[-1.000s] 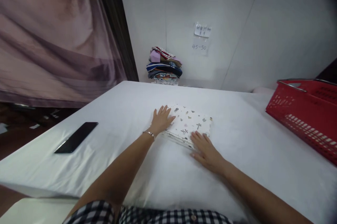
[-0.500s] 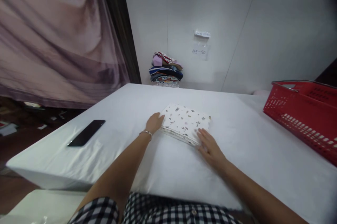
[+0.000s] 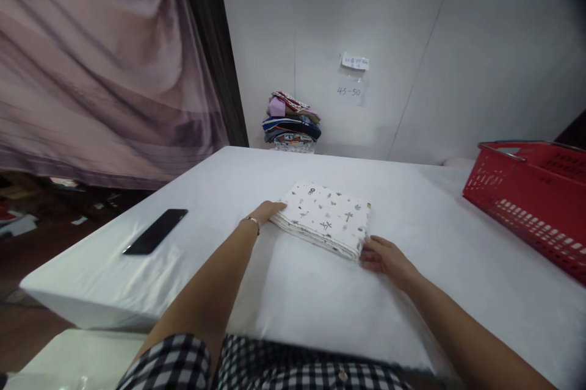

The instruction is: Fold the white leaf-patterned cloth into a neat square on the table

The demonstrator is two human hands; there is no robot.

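A neatly folded white cloth (image 3: 327, 216) with a small print of plants and figures lies flat on the white-covered table (image 3: 311, 298). Its layered folded edge faces me. My left hand (image 3: 268, 211), with a bracelet at the wrist, is closed on the left front corner; some of its fingers are hidden. At the right front corner my right hand (image 3: 384, 257) has its bent fingers against the layers, gripping the edge from the side.
A black phone (image 3: 155, 232) lies on the table at the left. On the right stands a red plastic basket (image 3: 526, 201). A pile of folded fabrics (image 3: 293, 121) rises behind the table by the wall. A pinkish curtain (image 3: 91, 60) hangs at the left.
My right hand has slid off the cloth's top to its right front corner, lower and to the right. My left hand has shifted slightly left along the corner.
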